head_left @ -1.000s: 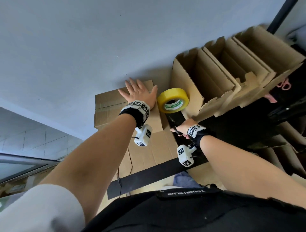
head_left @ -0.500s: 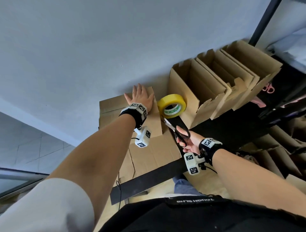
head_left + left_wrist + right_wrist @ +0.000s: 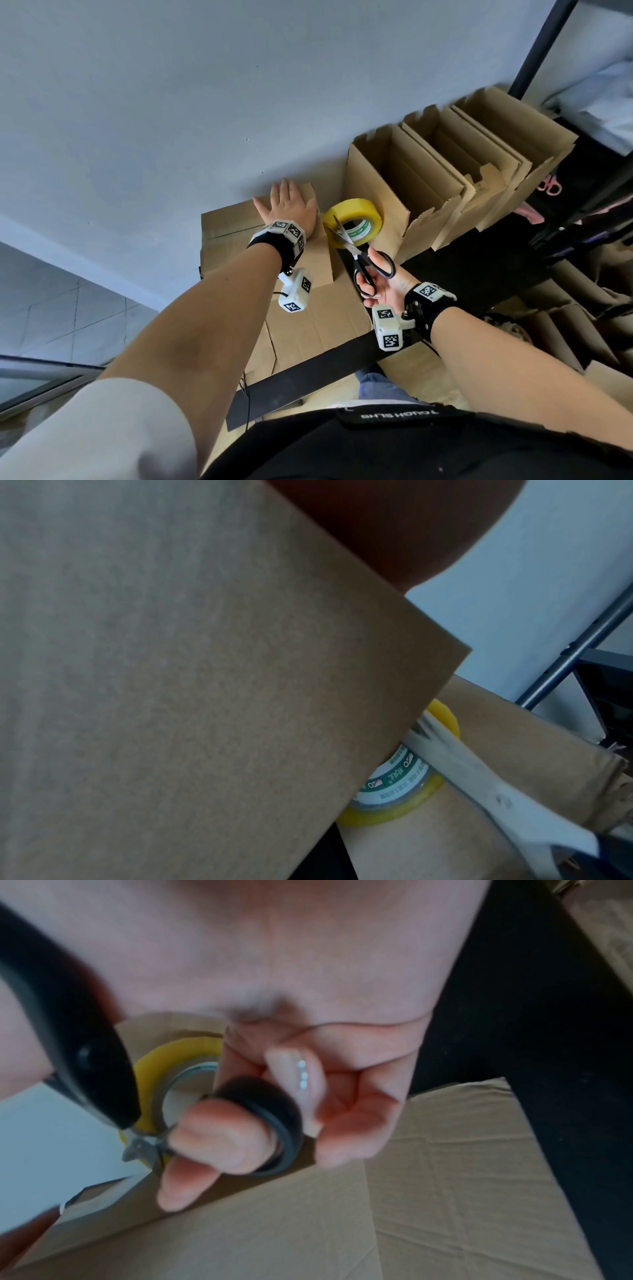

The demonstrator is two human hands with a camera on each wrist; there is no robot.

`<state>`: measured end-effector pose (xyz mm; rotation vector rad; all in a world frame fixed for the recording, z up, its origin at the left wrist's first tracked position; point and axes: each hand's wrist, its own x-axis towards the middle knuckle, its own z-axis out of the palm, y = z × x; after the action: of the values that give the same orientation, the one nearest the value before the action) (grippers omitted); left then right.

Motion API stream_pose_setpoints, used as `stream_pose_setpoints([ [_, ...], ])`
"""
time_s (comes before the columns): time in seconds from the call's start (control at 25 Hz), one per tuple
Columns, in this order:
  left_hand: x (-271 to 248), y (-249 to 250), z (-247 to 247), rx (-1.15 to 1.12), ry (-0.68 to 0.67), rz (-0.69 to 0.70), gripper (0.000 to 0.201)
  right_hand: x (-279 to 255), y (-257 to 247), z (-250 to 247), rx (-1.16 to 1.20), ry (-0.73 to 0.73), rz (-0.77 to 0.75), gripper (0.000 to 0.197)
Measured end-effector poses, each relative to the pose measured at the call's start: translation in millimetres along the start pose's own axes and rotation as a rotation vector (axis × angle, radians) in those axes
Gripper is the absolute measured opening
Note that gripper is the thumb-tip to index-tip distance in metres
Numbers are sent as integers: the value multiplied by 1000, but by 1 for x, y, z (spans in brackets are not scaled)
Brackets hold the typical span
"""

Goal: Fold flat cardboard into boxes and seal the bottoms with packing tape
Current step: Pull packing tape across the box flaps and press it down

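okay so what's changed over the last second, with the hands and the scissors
The right hand has lifted the scissors off the table and swung the opened blades toward the tape roll; a second ago it was low, just gripping them. The left hand stays flat on the folded box. Tape roll and finished boxes unmoved.

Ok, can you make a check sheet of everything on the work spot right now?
Surface: black table, mostly covered by cardboard.
Job's things: box being taped; yellow tape roll; scissors, blades open at the tape; open boxes in a row.
Clutter: pink scissors at far right.
Hands: left hand flat on the box; right hand grips the scissors.
Cables: thin black wire hanging at the table edge.
Surroundings: grey wall, shelf post.
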<state>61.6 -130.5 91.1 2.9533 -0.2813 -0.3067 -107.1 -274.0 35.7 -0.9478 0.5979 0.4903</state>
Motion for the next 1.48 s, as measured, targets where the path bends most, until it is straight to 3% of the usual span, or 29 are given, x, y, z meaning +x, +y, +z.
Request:
stream_pose_setpoints([
  [0.16,-3,1,-2,42,8,0,86,16,-13,20,-68,-14,-23,58],
  [0.4,-4,2,1,29,55,-10,88,40,-17,42,-108,94,-95,45],
  [0.64,-3,0,4,12,86,-3,88,63,-21,43,-139,149,-83,48],
  [0.88,-5,-4,2,-3,94,2,93,84,-21,34,-531,397,-116,35],
  [1.04,-4,7,-3,-17,85,-74,93,88,-22,23,-1130,469,-170,26],
  [1.12,-4,17,-4,2,67,-111,85,87,-23,20,-1297,530,-174,21],
  [1.36,-2,21,8,-87,181,-122,65,87,-24,13,-1463,555,-196,27],
  [1.48,-1,21,9,-108,174,-131,73,84,-29,14,-1480,509,-209,25],
])
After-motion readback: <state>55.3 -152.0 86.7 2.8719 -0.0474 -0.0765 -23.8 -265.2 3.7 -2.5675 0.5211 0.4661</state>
